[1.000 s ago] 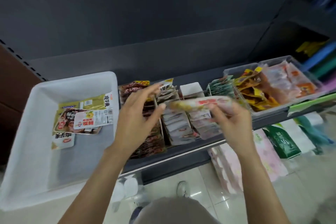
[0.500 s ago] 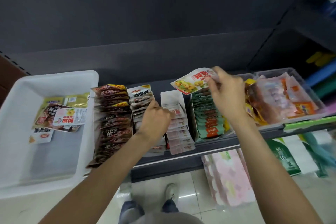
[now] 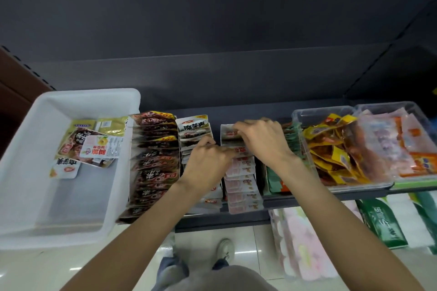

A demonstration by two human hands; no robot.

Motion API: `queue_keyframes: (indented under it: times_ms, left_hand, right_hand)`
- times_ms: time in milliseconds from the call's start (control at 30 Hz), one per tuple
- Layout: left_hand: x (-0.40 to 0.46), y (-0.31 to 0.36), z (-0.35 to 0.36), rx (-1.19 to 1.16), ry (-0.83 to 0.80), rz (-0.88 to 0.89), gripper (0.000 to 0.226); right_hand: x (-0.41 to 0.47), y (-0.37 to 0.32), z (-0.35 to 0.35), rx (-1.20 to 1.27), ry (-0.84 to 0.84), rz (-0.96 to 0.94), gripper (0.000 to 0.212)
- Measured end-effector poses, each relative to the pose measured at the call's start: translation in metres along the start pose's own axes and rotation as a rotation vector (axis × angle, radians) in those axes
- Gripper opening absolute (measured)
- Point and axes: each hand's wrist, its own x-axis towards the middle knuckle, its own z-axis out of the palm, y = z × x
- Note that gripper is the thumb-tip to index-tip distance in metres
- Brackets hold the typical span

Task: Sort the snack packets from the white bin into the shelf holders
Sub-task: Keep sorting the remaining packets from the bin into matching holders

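Dark grey shop shelf (image 3: 236, 106). Right hand (image 3: 262, 139), lifted half second ago, now pinches white-and-red snack packet (image 3: 230, 132) into pale packet row (image 3: 243, 184); left hand (image 3: 208, 160) fingers curled, parting row. Rectangular white plastic bin (image 3: 71, 196) holds several unsorted packets.

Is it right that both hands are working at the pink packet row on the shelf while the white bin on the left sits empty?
Not quite: the white bin isn't empty. The head view shows several packets lying at its far end. The rest holds: the left hand and right hand are both at the pink packet row on the shelf, and the bin is on the left.
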Motion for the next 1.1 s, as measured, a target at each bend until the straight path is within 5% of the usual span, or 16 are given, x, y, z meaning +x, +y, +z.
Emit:
queue_keyframes:
  times_ms: [200,367,500,633,733,933,1100]
  left_hand:
    - [-0.007,-0.005,-0.008,-0.122,0.225,0.052,0.016]
    - [-0.055,-0.032,-0.045,-0.309,0.498,-0.095,0.016]
    - [-0.120,-0.089,-0.066,-0.298,0.628,-0.343,0.019]
    - [-0.177,-0.177,-0.053,-0.198,0.460,-0.710,0.016]
    - [-0.201,-0.234,-0.037,-0.248,0.259,-0.830,0.030]
    - [-0.199,-0.299,-0.008,-0.283,-0.033,-0.839,0.048]
    - [-0.202,-0.305,0.011,-0.184,-0.225,-0.749,0.058]
  right_hand:
    - [0.002,-0.001,0.008,0.026,-0.168,0.005,0.028]
    - [-0.002,-0.021,-0.037,0.404,0.161,0.014,0.022]
    - [0.014,-0.092,-0.065,0.658,0.179,-0.118,0.023]
    - [0.050,-0.186,-0.052,0.607,0.018,-0.272,0.021]
    - [0.089,-0.250,-0.017,0.460,-0.215,-0.285,0.025]
    - [0.147,-0.326,0.069,0.130,-0.517,-0.155,0.042]
    - [0.150,-0.338,0.100,-0.177,-0.515,-0.108,0.041]
